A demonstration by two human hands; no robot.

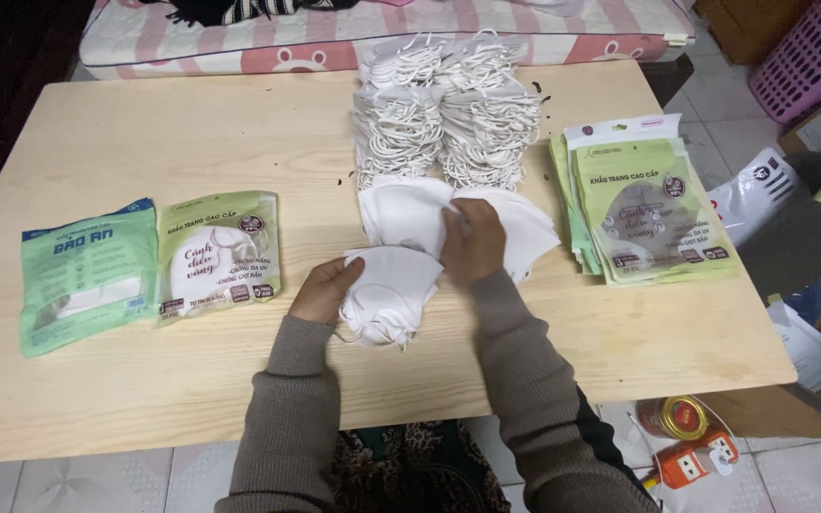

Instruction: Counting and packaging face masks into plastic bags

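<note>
Pale wooden table (144, 399): white masks (448, 123), green packets (653, 204).

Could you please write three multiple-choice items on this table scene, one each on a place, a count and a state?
1. Where does the pile of empty green pouches lie?
A. at the table's right side
B. at its left edge
C. on the floor

2. How many filled packets lie at the table's left?
A. one
B. two
C. four

3. What is the left hand doing?
A. resting flat on the table
B. holding a small bunch of white masks
C. lifting a pouch

Answers: 1 A, the pile sits right of the mask stacks. 2 B, a blue-green packet and a yellow-green packet. 3 B, its fingers grip the bunch.
</note>
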